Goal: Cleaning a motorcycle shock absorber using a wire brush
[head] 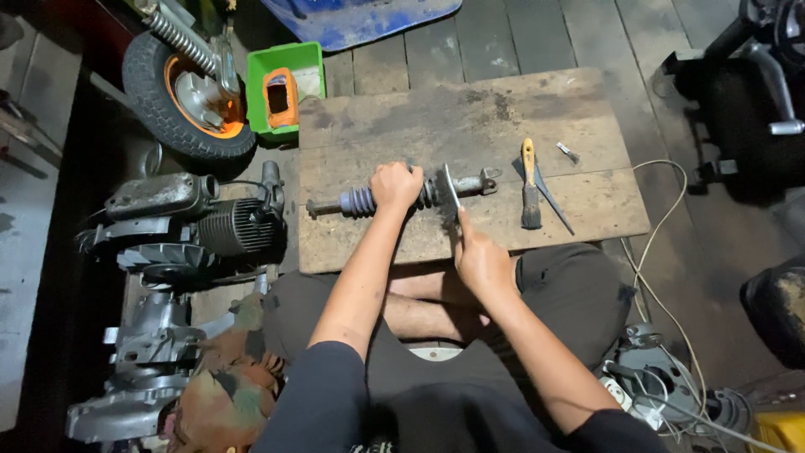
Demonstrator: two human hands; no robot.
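Wooden table (402,126): left hand (396,186) grips shock absorber (402,195), right hand (480,258) pinches flat blade (452,190) against it; blade may slip toward knuckles.

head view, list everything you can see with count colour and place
wooden board: one, brown, on the plank floor
shock absorber: one, grey, lying on the board
thin blade: one, silver, against the absorber
brush: one, yellow handle, on the board's right part
green tray: one, behind the board
wheel: one, black tyre, orange rim, far left
engine: one, grey, left
cable: one, white, right
left hand: grips the absorber
right hand: holds the blade
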